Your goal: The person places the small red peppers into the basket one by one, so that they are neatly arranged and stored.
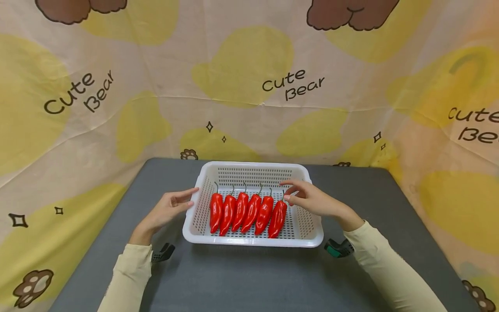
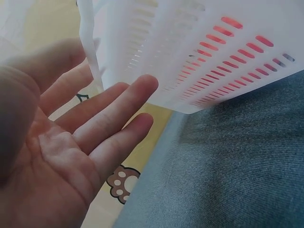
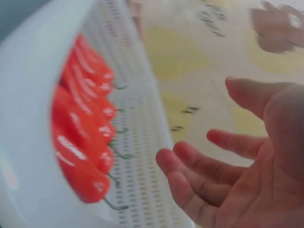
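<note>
A white plastic basket with slotted walls holds several red peppers, lying side by side in a row with green stems toward the far wall. At the basket's left rim is my left hand, its fingers loosely extended; in the left wrist view the forefinger meets the rim and the other fingers lie outside the wall. My right hand hovers over the basket's right part, near the stem of the rightmost pepper. Nothing is held in it; the right wrist view shows its fingers relaxed and spread.
The basket stands on a dark grey table, toward its far edge. A cloth backdrop with yellow patches and "Cute Bear" lettering rises behind and at both sides. Dark devices sit at both wrists.
</note>
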`<state>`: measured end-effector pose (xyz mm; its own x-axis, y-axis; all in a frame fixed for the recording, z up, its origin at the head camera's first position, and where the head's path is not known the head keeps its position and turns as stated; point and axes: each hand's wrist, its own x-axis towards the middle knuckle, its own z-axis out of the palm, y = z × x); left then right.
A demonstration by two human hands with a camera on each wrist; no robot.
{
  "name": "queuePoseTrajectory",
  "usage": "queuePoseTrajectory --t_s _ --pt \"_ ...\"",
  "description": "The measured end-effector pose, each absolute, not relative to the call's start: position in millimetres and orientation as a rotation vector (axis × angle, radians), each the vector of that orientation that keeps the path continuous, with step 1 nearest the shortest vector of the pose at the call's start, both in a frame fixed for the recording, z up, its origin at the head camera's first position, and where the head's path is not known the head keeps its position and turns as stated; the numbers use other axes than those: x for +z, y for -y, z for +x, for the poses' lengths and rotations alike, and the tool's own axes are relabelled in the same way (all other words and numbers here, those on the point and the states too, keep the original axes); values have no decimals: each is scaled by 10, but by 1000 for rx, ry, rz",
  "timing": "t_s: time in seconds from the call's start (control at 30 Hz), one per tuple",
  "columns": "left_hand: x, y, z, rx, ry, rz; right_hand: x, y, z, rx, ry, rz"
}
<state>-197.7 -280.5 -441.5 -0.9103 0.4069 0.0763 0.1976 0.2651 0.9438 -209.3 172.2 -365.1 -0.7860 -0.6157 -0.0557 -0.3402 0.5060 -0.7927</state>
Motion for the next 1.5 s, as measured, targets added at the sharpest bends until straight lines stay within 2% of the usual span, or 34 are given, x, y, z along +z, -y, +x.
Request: queuePoseTrajectory --t_s 0.3,0.9,1.5 --pt "-4363 2843 -1969 1723 -2384 545 -3632 -1960 -2186 -1375 -2450 -893" --pt "-4294 2962 -1954 1729 -2534 488 -3766 -2372 -2226 -1664 -2524 -711" --pt "-4124 2918 -1831 1842 -2705 486 -3859 -2539 -2211 -1795 -2612 -666"
